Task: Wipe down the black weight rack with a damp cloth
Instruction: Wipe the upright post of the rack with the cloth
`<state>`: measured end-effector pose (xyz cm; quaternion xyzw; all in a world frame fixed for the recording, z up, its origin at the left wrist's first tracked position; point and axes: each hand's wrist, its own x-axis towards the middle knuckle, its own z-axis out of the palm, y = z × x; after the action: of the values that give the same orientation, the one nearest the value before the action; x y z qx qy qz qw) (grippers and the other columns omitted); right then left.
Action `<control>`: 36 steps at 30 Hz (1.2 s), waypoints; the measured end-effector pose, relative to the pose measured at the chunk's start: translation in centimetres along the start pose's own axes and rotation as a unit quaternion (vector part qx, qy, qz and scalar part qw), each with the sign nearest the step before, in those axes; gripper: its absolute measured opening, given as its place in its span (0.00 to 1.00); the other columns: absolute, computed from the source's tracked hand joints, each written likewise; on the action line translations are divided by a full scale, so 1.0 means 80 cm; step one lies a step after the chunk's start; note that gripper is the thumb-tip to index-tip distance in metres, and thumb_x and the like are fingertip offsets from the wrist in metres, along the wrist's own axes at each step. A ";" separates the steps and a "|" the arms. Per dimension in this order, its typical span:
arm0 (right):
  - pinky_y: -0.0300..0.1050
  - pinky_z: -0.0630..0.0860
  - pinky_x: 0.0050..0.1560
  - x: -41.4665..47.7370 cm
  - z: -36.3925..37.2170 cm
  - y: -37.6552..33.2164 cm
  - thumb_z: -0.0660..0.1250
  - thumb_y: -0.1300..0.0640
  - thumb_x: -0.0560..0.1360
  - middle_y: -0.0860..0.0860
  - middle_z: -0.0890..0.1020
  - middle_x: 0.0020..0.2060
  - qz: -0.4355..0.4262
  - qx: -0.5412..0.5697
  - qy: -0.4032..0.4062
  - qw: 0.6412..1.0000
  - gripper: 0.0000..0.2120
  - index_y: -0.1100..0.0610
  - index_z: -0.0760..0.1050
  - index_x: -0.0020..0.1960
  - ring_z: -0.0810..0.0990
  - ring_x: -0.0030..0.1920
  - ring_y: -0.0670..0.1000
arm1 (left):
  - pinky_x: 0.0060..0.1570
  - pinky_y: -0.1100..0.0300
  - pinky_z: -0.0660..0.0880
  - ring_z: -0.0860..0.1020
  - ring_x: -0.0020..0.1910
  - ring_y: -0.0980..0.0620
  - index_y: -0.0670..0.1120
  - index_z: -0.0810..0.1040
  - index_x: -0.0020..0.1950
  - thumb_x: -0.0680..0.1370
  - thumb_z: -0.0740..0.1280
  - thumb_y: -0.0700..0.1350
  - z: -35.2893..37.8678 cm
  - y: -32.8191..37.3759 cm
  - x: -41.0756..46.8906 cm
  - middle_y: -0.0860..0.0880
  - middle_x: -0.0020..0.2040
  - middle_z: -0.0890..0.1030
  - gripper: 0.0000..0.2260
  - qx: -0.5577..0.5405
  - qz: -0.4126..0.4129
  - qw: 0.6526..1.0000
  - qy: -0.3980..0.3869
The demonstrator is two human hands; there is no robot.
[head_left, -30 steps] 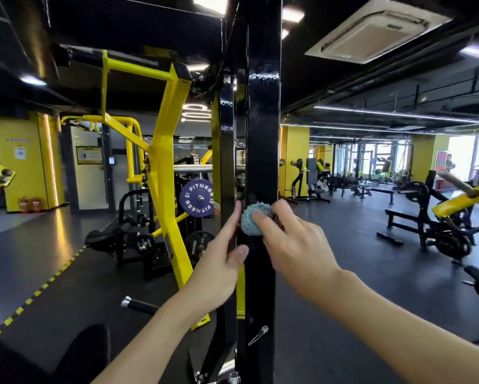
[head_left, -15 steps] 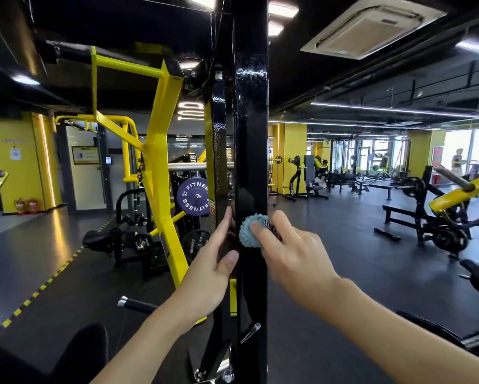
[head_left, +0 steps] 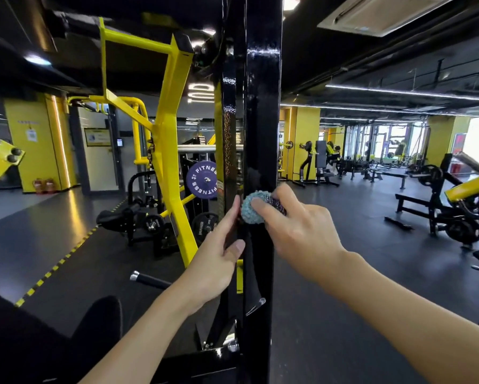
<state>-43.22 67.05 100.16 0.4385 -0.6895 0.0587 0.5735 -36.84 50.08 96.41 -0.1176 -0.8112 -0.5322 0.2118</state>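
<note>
Gym floor, yellow machines (head_left: 172, 134) behind. Right hand (head_left: 299, 231) is gripping a balled blue cloth (head_left: 250, 212), pressing it against the black rack upright (head_left: 263, 120) at mid-height, likely for scrubbing pressure. Left hand (head_left: 213, 261), fingers straight, is resting flat on the upright's left side, probably bracing.

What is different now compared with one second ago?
The right hand, pressing the cloth, slid slightly down the black post, and the left hand followed. Unchanged: the right hand holds the balled cloth, and the left hand rests with straight fingers on the post's side.
</note>
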 end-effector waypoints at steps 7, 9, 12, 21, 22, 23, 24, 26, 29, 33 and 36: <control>0.43 0.66 0.18 -0.018 0.007 0.002 0.63 0.67 0.73 0.56 0.70 0.47 -0.102 0.011 -0.046 0.994 0.15 0.59 0.73 0.59 0.69 0.26 0.53 | 0.76 0.58 0.59 0.60 0.75 0.67 0.70 0.53 0.77 0.82 0.56 0.30 0.008 -0.011 -0.018 0.69 0.74 0.63 0.38 -0.009 -0.034 0.999 -0.020; 0.43 0.65 0.17 -0.014 0.004 0.004 0.68 0.65 0.72 0.57 0.72 0.48 -0.004 0.019 -0.028 0.999 0.15 0.60 0.74 0.59 0.66 0.24 0.53 | 0.77 0.54 0.59 0.59 0.75 0.67 0.68 0.53 0.78 0.81 0.53 0.27 0.011 -0.016 -0.022 0.66 0.77 0.61 0.39 -0.014 -0.043 0.999 -0.023; 0.42 0.62 0.18 -0.037 0.013 -0.011 0.68 0.66 0.71 0.56 0.67 0.48 -0.045 0.014 -0.059 0.997 0.14 0.62 0.78 0.56 0.62 0.25 0.51 | 0.75 0.59 0.60 0.60 0.75 0.65 0.64 0.52 0.79 0.80 0.53 0.24 0.013 -0.014 -0.028 0.62 0.79 0.59 0.41 -0.025 -0.053 0.998 -0.027; 0.42 0.58 0.20 -0.069 0.010 -0.025 0.71 0.70 0.64 0.56 0.70 0.45 -0.075 0.027 -0.116 0.990 0.17 0.62 0.79 0.52 0.62 0.25 0.52 | 0.76 0.58 0.59 0.56 0.77 0.64 0.64 0.51 0.79 0.78 0.52 0.22 0.020 -0.026 -0.038 0.62 0.80 0.55 0.43 -0.033 -0.055 0.998 -0.028; 0.42 0.58 0.20 -0.074 0.009 -0.024 0.70 0.71 0.64 0.55 0.69 0.45 -0.111 0.020 -0.133 0.985 0.18 0.62 0.78 0.52 0.65 0.25 0.53 | 0.76 0.57 0.60 0.55 0.77 0.63 0.64 0.51 0.79 0.78 0.52 0.21 0.020 -0.028 -0.040 0.62 0.80 0.54 0.44 -0.035 -0.055 0.997 -0.031; 0.42 0.58 0.21 -0.073 0.007 -0.020 0.69 0.71 0.64 0.55 0.69 0.45 -0.117 0.015 -0.133 0.984 0.18 0.61 0.78 0.53 0.65 0.26 0.53 | 0.76 0.56 0.59 0.54 0.78 0.62 0.64 0.51 0.79 0.77 0.52 0.21 0.020 -0.030 -0.042 0.62 0.80 0.53 0.44 -0.038 -0.057 0.997 -0.034; 0.41 0.57 0.21 -0.069 0.005 -0.015 0.70 0.71 0.64 0.56 0.71 0.44 -0.089 0.016 -0.121 0.988 0.17 0.61 0.79 0.53 0.62 0.26 0.52 | 0.76 0.55 0.59 0.54 0.78 0.61 0.64 0.51 0.79 0.77 0.52 0.21 0.020 -0.032 -0.043 0.62 0.80 0.53 0.45 -0.041 -0.058 0.997 -0.036; 0.41 0.59 0.19 -0.066 0.004 -0.016 0.73 0.70 0.64 0.57 0.75 0.42 0.000 0.031 -0.093 0.995 0.17 0.62 0.80 0.53 0.58 0.26 0.52 | 0.77 0.54 0.59 0.53 0.79 0.60 0.65 0.51 0.79 0.77 0.52 0.21 0.021 -0.037 -0.045 0.62 0.80 0.53 0.45 -0.041 -0.063 0.996 -0.037; 0.44 0.63 0.17 -0.080 0.012 -0.030 0.73 0.70 0.64 0.56 0.72 0.43 -0.058 0.033 -0.117 0.991 0.16 0.64 0.79 0.52 0.64 0.24 0.52 | 0.76 0.56 0.59 0.53 0.78 0.61 0.65 0.51 0.79 0.76 0.51 0.20 0.024 -0.043 -0.051 0.61 0.80 0.54 0.46 -0.047 -0.066 0.996 -0.040; 0.43 0.63 0.17 -0.066 0.005 -0.015 0.65 0.63 0.71 0.55 0.73 0.44 -0.019 0.027 -0.091 0.995 0.11 0.63 0.79 0.53 0.67 0.23 0.53 | 0.75 0.59 0.60 0.54 0.78 0.62 0.66 0.51 0.79 0.77 0.51 0.20 0.028 -0.049 -0.058 0.61 0.80 0.55 0.46 -0.047 -0.075 0.995 -0.043; 0.43 0.63 0.17 -0.074 0.012 -0.035 0.59 0.62 0.73 0.55 0.74 0.43 -0.022 0.023 -0.110 0.993 0.11 0.61 0.78 0.51 0.68 0.23 0.53 | 0.70 0.68 0.64 0.58 0.77 0.63 0.64 0.53 0.79 0.76 0.51 0.20 0.031 -0.053 -0.061 0.60 0.80 0.58 0.45 -0.047 -0.076 0.996 -0.031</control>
<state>-42.32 67.97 93.70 0.4703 -0.7371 0.0134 0.4850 -34.84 50.81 89.81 -0.0820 -0.7981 -0.5802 0.1402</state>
